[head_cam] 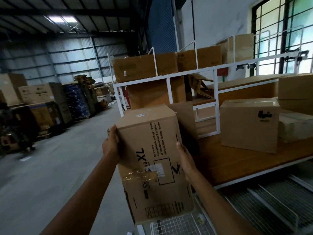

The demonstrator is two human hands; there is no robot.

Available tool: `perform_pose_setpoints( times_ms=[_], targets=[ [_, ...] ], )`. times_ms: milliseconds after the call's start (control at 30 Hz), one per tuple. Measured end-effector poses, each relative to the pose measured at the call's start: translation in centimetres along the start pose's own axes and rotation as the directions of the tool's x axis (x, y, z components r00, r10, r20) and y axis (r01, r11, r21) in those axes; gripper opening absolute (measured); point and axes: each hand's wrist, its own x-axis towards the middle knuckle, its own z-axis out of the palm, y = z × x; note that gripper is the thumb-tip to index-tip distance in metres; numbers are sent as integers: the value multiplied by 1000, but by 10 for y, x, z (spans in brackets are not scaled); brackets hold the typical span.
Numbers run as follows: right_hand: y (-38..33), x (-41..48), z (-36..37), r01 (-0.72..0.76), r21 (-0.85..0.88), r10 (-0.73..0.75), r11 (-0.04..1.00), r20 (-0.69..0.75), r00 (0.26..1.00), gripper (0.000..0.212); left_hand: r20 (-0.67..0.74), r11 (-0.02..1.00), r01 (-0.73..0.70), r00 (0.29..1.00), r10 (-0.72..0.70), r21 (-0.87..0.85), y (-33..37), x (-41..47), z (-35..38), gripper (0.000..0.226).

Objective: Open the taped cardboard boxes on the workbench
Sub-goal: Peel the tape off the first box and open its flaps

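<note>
At the lower centre of the frame, just left of the worktop, the left hand and right hand clasp the taped box by its opposite side edges; it seems light and stiff, and best held there.

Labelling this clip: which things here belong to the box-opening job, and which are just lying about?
Job: XL box, gripped by left hand and right hand; taped box; workbench.
Lying about: shelf boxes; pallet stacks; window.

i see the box brown with black lettering, the far box tan with a black logo, the bench orange wood, its frame white.
</note>
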Motion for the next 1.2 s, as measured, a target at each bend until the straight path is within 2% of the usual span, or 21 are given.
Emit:
perform_pose_setpoints(
  times_ms=[67, 233, 333, 533, 600, 667, 733, 767, 833, 867, 933, 967, 1067, 1133, 1200],
  targets=[
    [-4, 6, -2, 44, -116, -48, 992, -28, 998, 102, 1, 998, 47, 999, -47, -40, 10, 0, 4, 97],
    [-39, -3, -11, 114, -321, -151, 940, -91, 984, 77, 36, 993, 91, 995, -89, -76, 24, -7, 13, 91],
    [-66, -5, -20, 169, -427, -224, 888, -82, 971, 71, 96, 981, 171, 982, -162, -91, 26, -9, 13, 85],
    [-97, -3, -22, 193, -731, -375, 654, -92, 922, 77, 323, 918, 353, 903, -284, -179, -11, -18, 5, 68],
    [-88, -7, -21, 220, -764, -396, 607, -51, 917, 80, 332, 892, 394, 890, -312, -220, -31, -18, 0, 62],
    [-69, -9, -22, 217, -799, -384, 561, -20, 923, 87, 259, 870, 410, 903, -344, -273, -50, -9, -7, 56],
    [-45, -9, -23, 181, -826, -361, 534, -29, 932, 95, 95, 909, 324, 946, -310, -262, -61, 0, -15, 34],
    [-33, -11, -23, 177, -835, -364, 522, -31, 931, 97, 5, 946, 258, 965, -262, -197, -65, 3, -19, 25],
    [-15, -13, -22, 188, -849, -404, 495, -33, 914, 95, -106, 989, 125, 987, -117, 76, -73, 10, -24, 26],
    [-10, -12, -20, 195, -856, -430, 478, -35, 902, 93, -124, 973, 65, 992, -39, 220, -77, 11, -26, 29],
    [-7, -12, -16, 204, -872, -455, 445, -25, 890, 92, -107, 909, -62, 987, 116, 412, -83, 14, -28, 32],
    [-7, -13, -13, 208, -881, -456, 424, -10, 890, 92, -64, 886, -152, 978, 199, 439, -84, 11, -28, 32],
    [3, -9, -9, 219, -905, -436, 364, 42, 899, 88, 125, 856, -413, 910, 395, 310, -72, -8, -23, 35],
    [15, -6, -10, 217, -911, -422, 352, 52, 905, 91, 181, 849, -465, 884, 430, 253, -59, -10, -19, 43],
    [23, -3, -8, 225, -920, -425, 321, 72, 902, 92, 219, 839, -451, 891, 399, 304, -49, 0, -16, 56]
  ],
)
